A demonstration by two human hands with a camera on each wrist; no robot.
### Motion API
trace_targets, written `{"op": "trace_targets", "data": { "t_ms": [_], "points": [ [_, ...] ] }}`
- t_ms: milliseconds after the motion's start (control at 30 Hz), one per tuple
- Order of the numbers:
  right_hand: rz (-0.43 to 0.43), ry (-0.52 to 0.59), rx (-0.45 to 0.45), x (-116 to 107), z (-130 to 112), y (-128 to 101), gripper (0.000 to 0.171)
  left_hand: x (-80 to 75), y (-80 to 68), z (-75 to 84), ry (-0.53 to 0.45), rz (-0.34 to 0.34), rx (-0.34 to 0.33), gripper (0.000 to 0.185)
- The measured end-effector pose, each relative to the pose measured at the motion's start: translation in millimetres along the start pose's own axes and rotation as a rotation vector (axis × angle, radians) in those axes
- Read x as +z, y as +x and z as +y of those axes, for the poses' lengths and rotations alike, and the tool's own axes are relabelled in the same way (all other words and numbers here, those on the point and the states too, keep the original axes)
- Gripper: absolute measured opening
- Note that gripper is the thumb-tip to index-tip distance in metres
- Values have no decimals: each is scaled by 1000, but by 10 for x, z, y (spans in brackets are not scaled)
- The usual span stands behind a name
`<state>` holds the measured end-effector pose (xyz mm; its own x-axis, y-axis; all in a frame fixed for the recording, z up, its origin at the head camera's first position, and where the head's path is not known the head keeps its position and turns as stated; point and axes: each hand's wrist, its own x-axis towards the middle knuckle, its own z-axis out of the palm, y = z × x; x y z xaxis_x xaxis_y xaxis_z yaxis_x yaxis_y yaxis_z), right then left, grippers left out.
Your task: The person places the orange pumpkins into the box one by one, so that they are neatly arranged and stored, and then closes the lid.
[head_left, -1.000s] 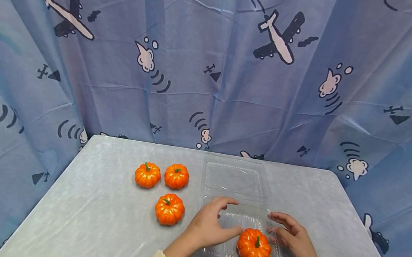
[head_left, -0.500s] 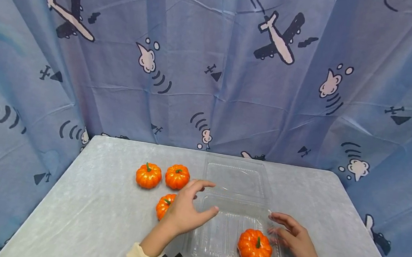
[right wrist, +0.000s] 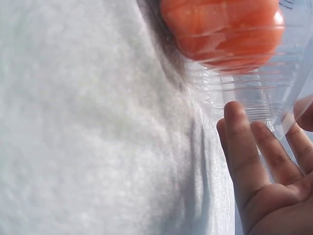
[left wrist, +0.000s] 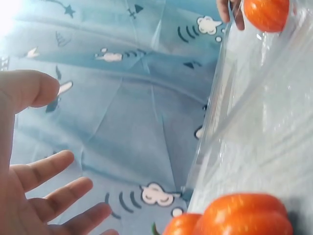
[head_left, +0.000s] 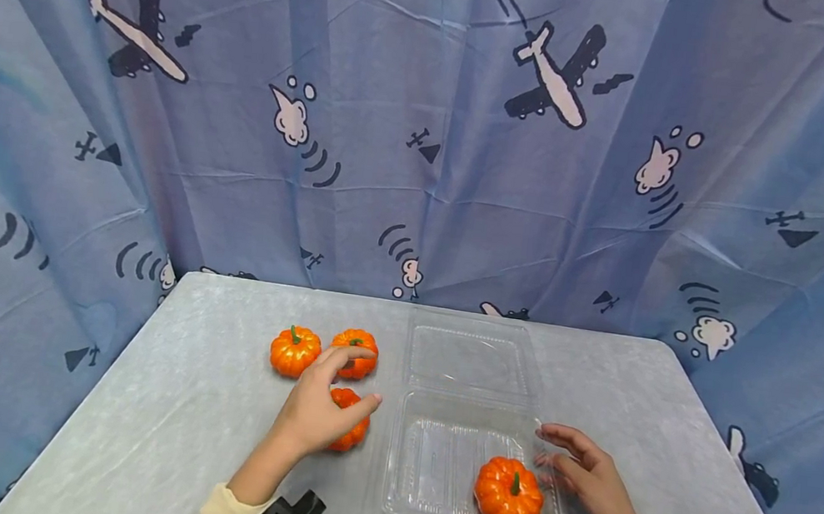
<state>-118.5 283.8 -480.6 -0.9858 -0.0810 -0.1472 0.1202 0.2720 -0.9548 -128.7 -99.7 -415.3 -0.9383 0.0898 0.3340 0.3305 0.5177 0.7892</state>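
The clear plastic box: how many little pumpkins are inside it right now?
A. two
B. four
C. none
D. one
D: a single pumpkin sits in the near right corner of the clear plastic box; the other three are on the table to its left.

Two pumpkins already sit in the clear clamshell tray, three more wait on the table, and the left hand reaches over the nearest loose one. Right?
Not quite: the head view shows only one pumpkin in the clear clamshell tray. The rest holds: three wait on the table, and the left hand reaches over the nearest loose one.
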Motion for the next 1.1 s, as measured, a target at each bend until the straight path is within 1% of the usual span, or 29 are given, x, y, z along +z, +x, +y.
{"op": "trace_targets", "data": {
  "t_ms": [200,367,533,800,1100],
  "points": [
    [-6,8,0,-7,5,1,44,-75,-31,-164,-24,35,-21,45],
    [-13,20,-12,-5,18,-5,44,-105,-76,-311,-18,47,-50,45],
    [-14,29,-25,-1,26,-12,44,-120,-136,-445,-19,33,-104,46],
    [1,18,-1,1,18,-5,43,-105,-239,-636,-49,9,-178,44],
    [-3,33,-10,2,22,-21,43,-80,-322,-769,-106,-25,-208,47]
  ]
}}
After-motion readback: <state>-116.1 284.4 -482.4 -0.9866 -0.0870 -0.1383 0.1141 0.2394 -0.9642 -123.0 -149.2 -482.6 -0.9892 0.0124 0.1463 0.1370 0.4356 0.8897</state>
